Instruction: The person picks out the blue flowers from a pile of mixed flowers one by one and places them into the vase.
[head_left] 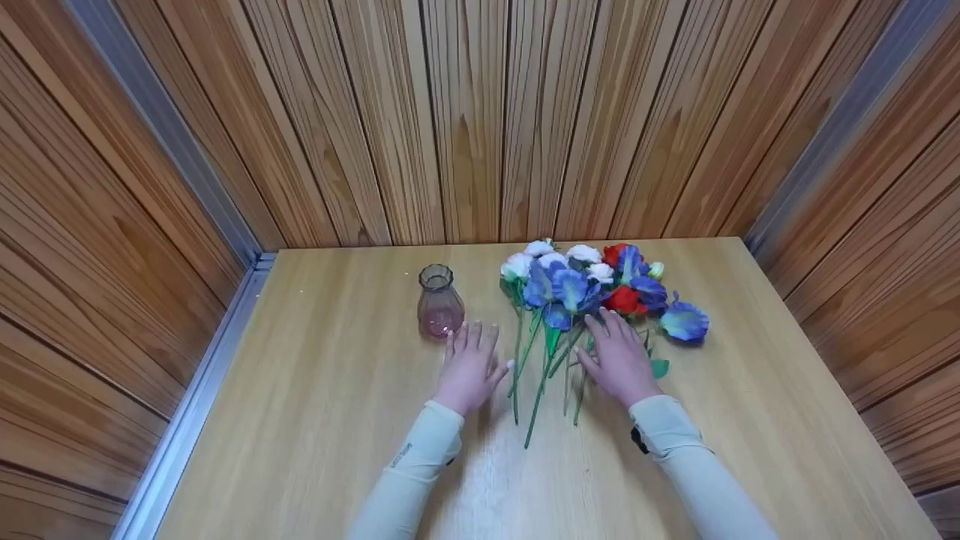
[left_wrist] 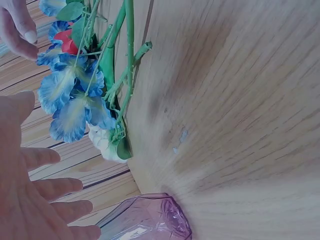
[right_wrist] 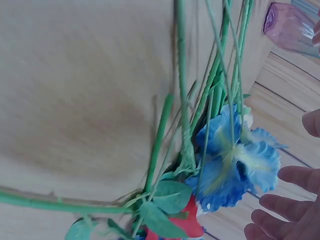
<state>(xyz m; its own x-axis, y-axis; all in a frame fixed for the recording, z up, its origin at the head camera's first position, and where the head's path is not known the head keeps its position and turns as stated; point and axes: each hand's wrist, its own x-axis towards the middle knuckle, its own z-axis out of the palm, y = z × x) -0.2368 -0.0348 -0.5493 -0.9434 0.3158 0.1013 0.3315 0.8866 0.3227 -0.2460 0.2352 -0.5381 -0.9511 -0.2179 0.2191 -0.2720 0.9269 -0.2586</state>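
Both hands lie flat, fingers straight, gripping nothing: left hand at six o'clock of a pink glass vase; right hand on stems below a flower bunch, twelve o'clock, on a wooden table.

The left hand fills the lower left corner, palm toward the camera, fingers straight and spread, holding nothing. Just below its fingertips lies the pink glass vase on the wooden table. Above it, green stems run along the table to blue flowers, a white bloom and a red one. Another hand's fingers show at the top left, beside the flowers.
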